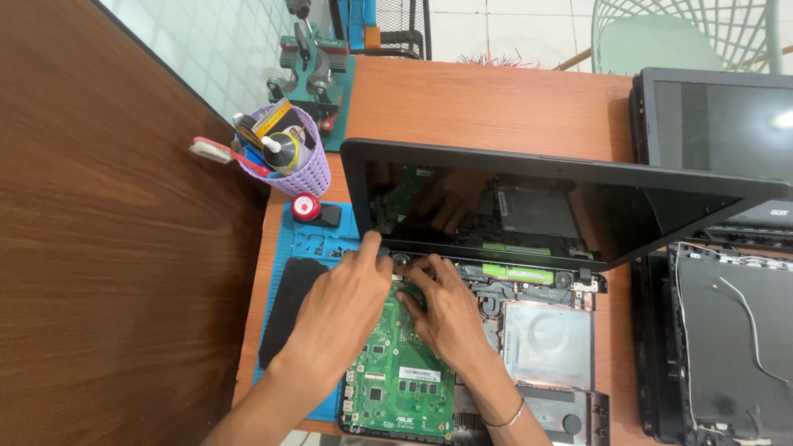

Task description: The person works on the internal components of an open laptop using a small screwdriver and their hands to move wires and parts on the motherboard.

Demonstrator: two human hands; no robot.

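An opened laptop lies on the desk with its dark screen (570,206) raised and its green motherboard (396,380) bare in the base. My left hand (343,310) rests on the board's upper left, its fingers reaching the hinge area near a small round speaker (402,263). My right hand (446,310) lies beside it, fingertips pressed on the board's top edge. Both hands touch the board; whether the fingers pinch any small part is hidden. A thin bracelet (508,419) circles my right wrist. A silver cooling fan (549,343) sits to the right.
A blue work mat (307,241) with a black pad (289,306) lies at the left. A purple basket (289,161) of tools and a red round item (306,206) stand behind it. Other dismantled laptops (727,330) fill the right side. A teal vise (312,70) stands at the back.
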